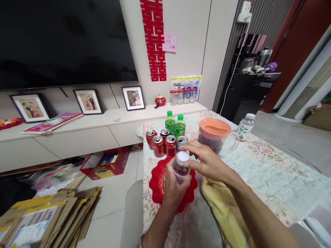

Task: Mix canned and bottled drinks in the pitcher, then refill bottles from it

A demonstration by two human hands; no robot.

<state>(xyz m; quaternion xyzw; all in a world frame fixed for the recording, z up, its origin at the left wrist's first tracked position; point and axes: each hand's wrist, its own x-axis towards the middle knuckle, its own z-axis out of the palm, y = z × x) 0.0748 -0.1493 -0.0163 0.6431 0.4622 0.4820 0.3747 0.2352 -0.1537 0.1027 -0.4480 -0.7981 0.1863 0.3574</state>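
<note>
Bottle (pixel 180 169) upright in left hand (pixel 172 188)

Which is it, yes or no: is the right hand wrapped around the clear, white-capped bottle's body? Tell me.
No, the left hand wraps around the clear bottle, while the right hand is at its round white cap.

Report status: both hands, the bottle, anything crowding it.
Left hand gripping bottle. Right hand at white cap, firm grip unconfirmed. Bottle over red scalloped dish, cap on. Drink cans close beyond; no obstruction seen between hands and bottle.
</note>
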